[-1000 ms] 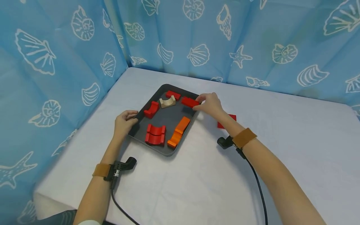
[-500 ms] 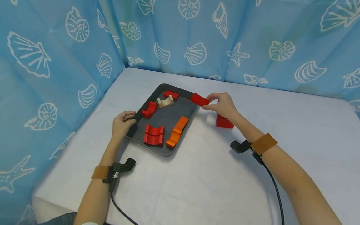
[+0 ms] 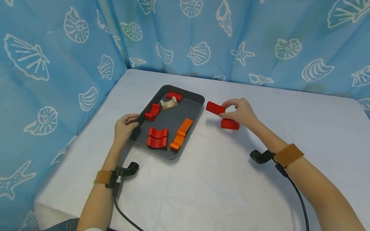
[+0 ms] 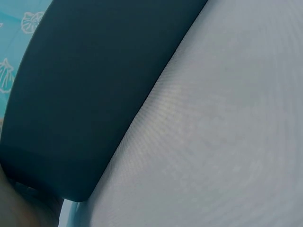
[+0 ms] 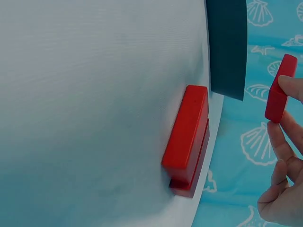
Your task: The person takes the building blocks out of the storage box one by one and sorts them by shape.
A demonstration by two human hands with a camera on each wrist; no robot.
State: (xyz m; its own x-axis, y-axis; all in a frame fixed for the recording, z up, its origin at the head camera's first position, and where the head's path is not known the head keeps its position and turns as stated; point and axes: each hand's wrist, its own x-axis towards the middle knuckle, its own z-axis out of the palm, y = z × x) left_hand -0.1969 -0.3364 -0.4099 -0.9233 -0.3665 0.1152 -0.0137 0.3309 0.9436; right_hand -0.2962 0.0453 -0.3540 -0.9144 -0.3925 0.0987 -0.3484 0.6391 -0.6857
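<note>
Left hand (image 3: 124,128) gripping tray (image 3: 173,120) of blocks (image 3: 157,142), 1 beige (image 3: 170,106), right hand (image 3: 243,113) pinching red block (image 3: 215,108)

From my end I've got a white-clothed table (image 3: 196,192), dark gray tray (image 3: 170,120) toward its far left corner, two red blocks (image 5: 187,130) right of that, toward the far edge.

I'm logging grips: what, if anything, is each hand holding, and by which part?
In the head view, the right hand pinches a red block by its right end; the left hand holds the gray tray by its left rim.
</note>
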